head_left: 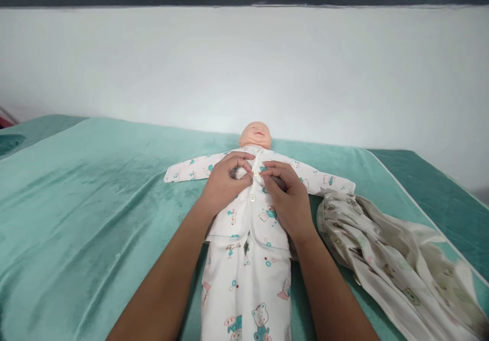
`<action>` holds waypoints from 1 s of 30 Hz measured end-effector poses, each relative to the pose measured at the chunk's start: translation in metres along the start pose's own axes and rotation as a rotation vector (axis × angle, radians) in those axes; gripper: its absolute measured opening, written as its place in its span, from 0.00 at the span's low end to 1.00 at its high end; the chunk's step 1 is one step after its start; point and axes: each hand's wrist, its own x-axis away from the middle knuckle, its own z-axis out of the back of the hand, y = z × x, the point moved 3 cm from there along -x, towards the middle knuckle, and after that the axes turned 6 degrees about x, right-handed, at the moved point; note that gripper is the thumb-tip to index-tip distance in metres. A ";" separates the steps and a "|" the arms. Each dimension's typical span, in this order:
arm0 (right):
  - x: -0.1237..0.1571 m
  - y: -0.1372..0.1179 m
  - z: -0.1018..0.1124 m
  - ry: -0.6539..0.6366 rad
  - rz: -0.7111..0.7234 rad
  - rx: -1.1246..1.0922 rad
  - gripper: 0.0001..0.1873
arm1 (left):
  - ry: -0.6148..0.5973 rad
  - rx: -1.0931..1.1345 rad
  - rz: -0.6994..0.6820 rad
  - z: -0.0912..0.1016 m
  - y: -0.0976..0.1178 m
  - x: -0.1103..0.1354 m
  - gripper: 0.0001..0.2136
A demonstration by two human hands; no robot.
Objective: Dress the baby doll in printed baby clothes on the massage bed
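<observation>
A baby doll [255, 133] lies on its back, head at the far side, in a white printed baby shirt [240, 216] with its sleeves spread out. Matching printed trousers [248, 285] cover its lower body. On the chest, my left hand [228, 180] pinches the shirt's front edge beside a small button [256, 174]. My right hand [288, 193] grips the front from the other side of that button, thumb and fingers close together. Lower on the placket, another button [252, 198] shows between my hands.
The doll rests on a light green plush blanket [95, 188], wrinkled at the left. A crumpled cream printed cloth [385, 259] lies to the right, by the sleeve's end. Behind the bed stands a white wall [244, 66].
</observation>
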 end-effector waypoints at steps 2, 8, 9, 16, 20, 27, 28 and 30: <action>0.000 0.000 0.000 0.009 -0.001 -0.004 0.06 | -0.002 0.003 0.003 0.000 0.000 0.000 0.03; 0.001 0.000 0.000 0.016 0.017 -0.019 0.07 | -0.005 0.007 -0.016 0.000 -0.001 -0.001 0.03; 0.002 -0.001 0.000 0.010 0.022 -0.027 0.07 | -0.006 0.006 -0.019 0.000 -0.001 -0.001 0.03; 0.003 -0.002 0.001 -0.044 -0.029 -0.044 0.08 | -0.050 0.081 0.000 0.003 -0.003 0.000 0.03; 0.003 -0.003 0.001 -0.056 -0.030 -0.056 0.07 | -0.095 0.099 -0.010 0.004 -0.002 0.001 0.06; 0.001 0.000 0.000 -0.009 -0.002 -0.092 0.05 | -0.123 0.141 -0.055 0.004 -0.003 0.000 0.07; 0.001 0.000 0.001 -0.003 -0.002 -0.097 0.05 | -0.130 0.141 -0.051 0.005 -0.003 0.001 0.07; 0.001 0.000 0.001 0.002 -0.006 -0.099 0.07 | -0.167 0.124 -0.039 0.006 -0.002 0.001 0.06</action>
